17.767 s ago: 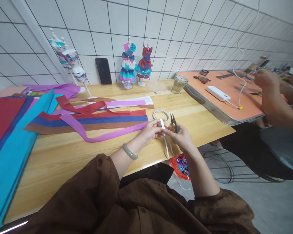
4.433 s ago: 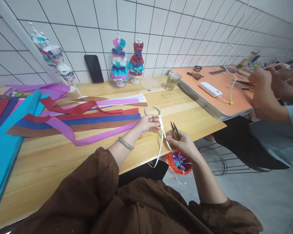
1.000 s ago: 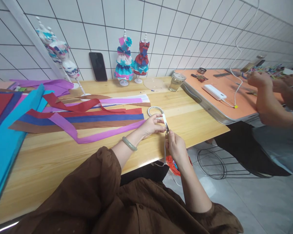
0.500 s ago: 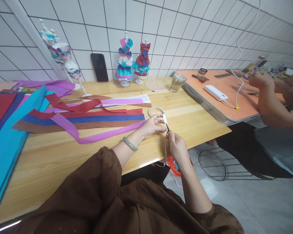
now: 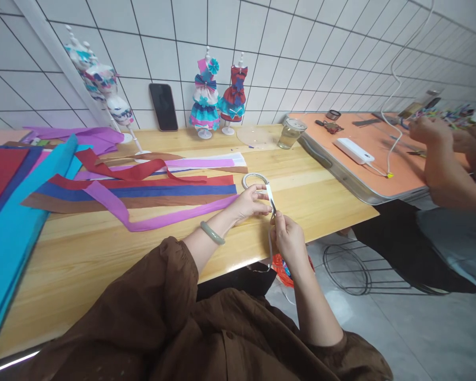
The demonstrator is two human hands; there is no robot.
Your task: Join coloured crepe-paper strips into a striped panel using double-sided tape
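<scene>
My left hand (image 5: 249,205), below a green bangle, is closed with its fingertips on a narrow white strip (image 5: 269,192). Just beyond those fingers a whitish ring-shaped roll, apparently tape (image 5: 255,174), lies on the table. My right hand (image 5: 289,233) pinches a small dark pointed tool (image 5: 273,206) against the lower end of the strip; its kind is mostly hidden by the fingers. A thin greyish band (image 5: 269,251) hangs from there past the table edge. Left of my hands lie a purple strip (image 5: 174,218) and red, blue (image 5: 174,192) and brown strips.
Folded turquoise sheets (image 5: 19,227) cover the left side. Along the tiled wall stand small dressed mannequins (image 5: 206,100), a phone (image 5: 164,107) and a glass of liquid (image 5: 290,135). Another person's hands (image 5: 430,129) are over an orange table (image 5: 365,177) with a white power bank-like device (image 5: 354,151).
The view has shifted slightly. My hands hold almost the same pose, with the dark tool still at the white strip.
</scene>
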